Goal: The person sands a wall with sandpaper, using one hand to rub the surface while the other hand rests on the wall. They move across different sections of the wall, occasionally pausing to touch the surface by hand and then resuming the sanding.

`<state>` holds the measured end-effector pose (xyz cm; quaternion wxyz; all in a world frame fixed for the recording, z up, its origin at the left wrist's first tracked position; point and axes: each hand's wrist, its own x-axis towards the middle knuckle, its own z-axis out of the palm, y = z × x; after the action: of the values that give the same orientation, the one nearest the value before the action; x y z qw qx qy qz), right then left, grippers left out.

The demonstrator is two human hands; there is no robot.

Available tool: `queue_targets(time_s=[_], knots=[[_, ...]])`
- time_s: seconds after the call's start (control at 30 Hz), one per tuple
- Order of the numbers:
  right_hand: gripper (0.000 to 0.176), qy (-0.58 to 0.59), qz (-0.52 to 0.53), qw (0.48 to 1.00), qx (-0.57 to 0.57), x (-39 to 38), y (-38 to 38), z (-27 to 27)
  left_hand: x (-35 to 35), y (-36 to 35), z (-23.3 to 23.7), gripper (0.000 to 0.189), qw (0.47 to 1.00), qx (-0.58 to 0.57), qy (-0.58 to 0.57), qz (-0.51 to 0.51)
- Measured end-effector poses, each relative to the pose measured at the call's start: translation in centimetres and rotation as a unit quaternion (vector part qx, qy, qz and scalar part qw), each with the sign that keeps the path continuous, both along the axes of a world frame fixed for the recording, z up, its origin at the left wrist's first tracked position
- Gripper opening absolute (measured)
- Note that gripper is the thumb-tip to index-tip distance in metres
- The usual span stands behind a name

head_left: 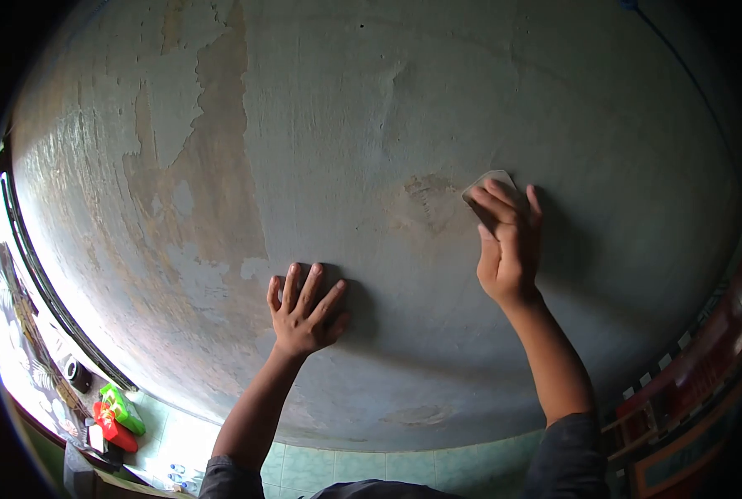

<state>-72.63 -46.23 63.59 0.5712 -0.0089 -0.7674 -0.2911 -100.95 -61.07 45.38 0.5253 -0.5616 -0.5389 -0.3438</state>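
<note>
Fingers [497, 206] of right hand [508, 254]: curled over the pale pad [489, 180], pinning it to the wall [371, 108].
Pale pad: under fingertips, just beside the scraped patch [427, 195].
Left hand [304, 314]: splayed flat on wall, empty.

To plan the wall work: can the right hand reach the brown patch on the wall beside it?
Probably yes. The right hand presses a pale flat tool on the wall just beside the brown patch; nothing lies between them, and the left hand rests lower down.
</note>
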Motion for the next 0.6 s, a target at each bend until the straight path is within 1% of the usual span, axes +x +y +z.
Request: queue_targets(time_s=[0.07,0.1,0.2,0.23,0.27,0.33,0.37,0.4,0.47,0.5,0.57,0.6], knots=[[0.005,-0.134,0.037,0.989,-0.046,-0.3,-0.3,-2.0,0.0,-0.2,-0.1,0.065,1.000,-0.006,0.000,0.007],[0.004,-0.217,0.020,0.975,0.034,-0.8,-0.9,-3.5,0.1,-0.4,-0.2,0.065,1.000,-0.011,-0.001,0.006],[0.004,-0.187,0.001,0.980,0.073,-0.1,-0.8,-2.4,-0.1,-0.2,-0.1,0.066,1.000,-0.008,0.001,0.008],[0.007,-0.129,-0.001,0.990,-0.061,0.6,-0.9,-0.9,-0.2,-0.1,-0.2,0.066,1.000,-0.006,0.002,0.010],[0.013,-0.005,-0.034,0.998,-0.051,0.7,-0.5,0.0,-0.1,-0.1,-0.4,0.066,1.000,-0.004,0.001,0.010],[0.012,0.024,0.048,0.994,-0.096,-1.3,0.0,-2.0,0.0,0.0,-0.5,0.065,1.000,-0.005,-0.003,0.011],[0.009,-0.086,0.043,0.994,-0.055,-1.8,-2.0,-2.1,0.0,-0.1,-0.4,0.065,1.000,-0.008,0.000,0.012],[0.011,-0.171,0.016,0.984,0.049,-2.6,-2.4,-3.8,0.0,-0.3,-0.5,0.065,1.000,-0.013,-0.001,0.010],[0.011,-0.162,0.015,0.986,0.042,-2.3,-1.7,-3.7,-0.1,-0.2,-0.6,0.065,1.000,-0.015,-0.002,0.009],[0.008,-0.069,-0.002,0.998,0.002,-1.9,-1.3,-2.8,-0.4,-0.2,-0.9,0.065,1.000,-0.018,0.004,0.013],[0.006,0.113,-0.036,0.990,-0.078,-1.0,-0.8,-0.8,-0.6,-0.2,-1.6,0.065,1.000,-0.022,0.009,0.021],[0.004,0.040,-0.003,0.997,-0.060,-1.2,-0.7,-0.9,-0.4,-0.1,-1.8,0.065,1.000,-0.016,-0.004,0.017]])
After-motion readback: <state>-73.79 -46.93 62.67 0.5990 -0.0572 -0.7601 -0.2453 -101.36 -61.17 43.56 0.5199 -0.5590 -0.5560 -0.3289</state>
